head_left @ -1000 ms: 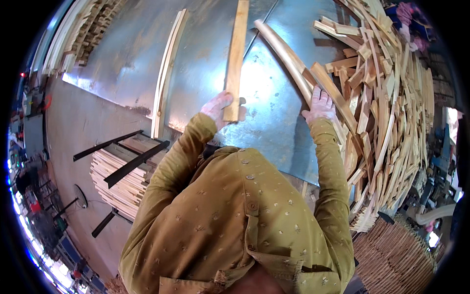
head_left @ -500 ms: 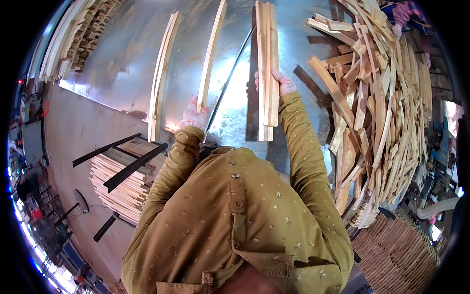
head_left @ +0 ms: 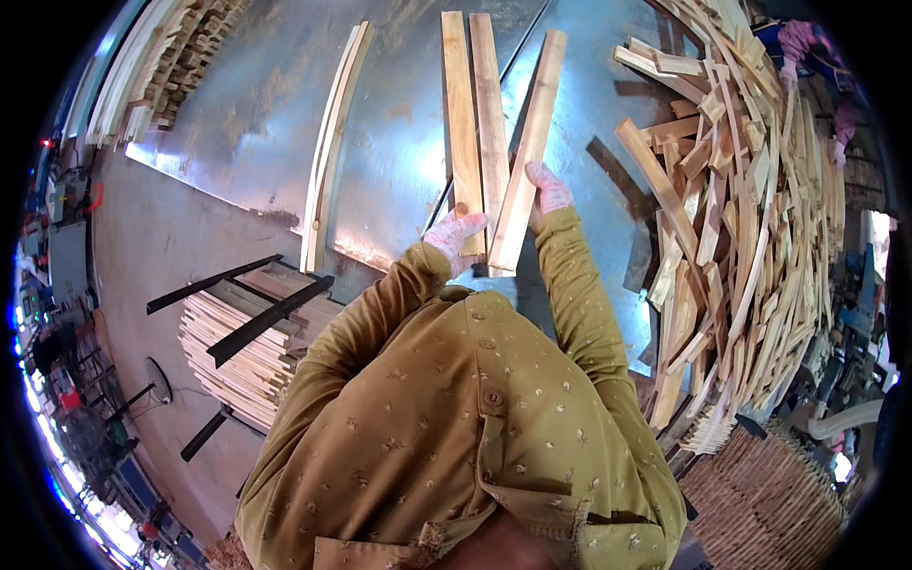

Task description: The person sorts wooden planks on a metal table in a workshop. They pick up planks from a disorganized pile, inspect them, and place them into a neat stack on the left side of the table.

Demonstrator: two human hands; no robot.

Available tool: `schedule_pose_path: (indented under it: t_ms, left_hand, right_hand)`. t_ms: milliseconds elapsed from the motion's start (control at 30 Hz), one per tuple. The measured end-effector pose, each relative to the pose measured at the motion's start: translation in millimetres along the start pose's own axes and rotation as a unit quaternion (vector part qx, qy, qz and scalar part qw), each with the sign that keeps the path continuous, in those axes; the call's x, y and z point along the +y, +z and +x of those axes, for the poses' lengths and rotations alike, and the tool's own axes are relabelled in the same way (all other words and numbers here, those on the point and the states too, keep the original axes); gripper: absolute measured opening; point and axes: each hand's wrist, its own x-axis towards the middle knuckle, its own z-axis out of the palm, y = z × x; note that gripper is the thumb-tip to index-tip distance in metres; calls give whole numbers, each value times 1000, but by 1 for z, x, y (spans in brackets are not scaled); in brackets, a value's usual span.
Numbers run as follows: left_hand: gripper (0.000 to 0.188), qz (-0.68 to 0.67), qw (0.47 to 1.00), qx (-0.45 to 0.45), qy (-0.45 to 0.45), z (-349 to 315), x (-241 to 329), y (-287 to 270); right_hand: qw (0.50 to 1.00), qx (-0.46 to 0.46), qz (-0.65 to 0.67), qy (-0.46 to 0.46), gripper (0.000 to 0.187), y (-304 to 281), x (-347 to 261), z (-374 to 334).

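Observation:
My left hand, in a pale pinkish glove, is closed around the near end of a wooden strip with a dark knot. A second wooden strip lies right beside it, its lower end by my left fingertips; whether those fingers grip it too, I cannot make out. My right hand, gloved alike, grips a third wooden strip from its right side. This one slants away to the right at its far end, while the near ends of all three sit close together above the table's near edge.
Two curved strips lie together to the left on the metal table. A thin dark rod runs behind the held strips. A jumbled heap of wood covers the right side. Stacked strips stand between black bars at lower left.
My left hand has moved right, bringing its strip against the others. The bundle in my right hand has come apart, and the rightmost strip now tilts to the right.

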Motion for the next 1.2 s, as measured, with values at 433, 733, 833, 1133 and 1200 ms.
schedule_pose_path:
  t_ms: [433, 733, 833, 1133, 1200]
  left_hand:
    - [53, 246, 954, -25, 167, 22, -20, -33]
    - [59, 205, 970, -28, 125, -8, 27, -36]
    - [82, 4, 974, -225, -21, -29, 26, -11]
    - [54, -11, 993, -112, -26, -20, 10, -11]
    - [51, 102, 991, -73, 48, -28, 24, -10]
  right_hand:
    - [672, 208, -704, -96, 61, 74, 23, -22]
    - [989, -83, -50, -110, 66, -8, 44, 59]
    - [951, 32, -305, -23, 71, 63, 37, 39]
    - [618, -92, -778, -63, 71, 67, -38, -54]
    - [528, 73, -771, -349, 61, 18, -54, -47]
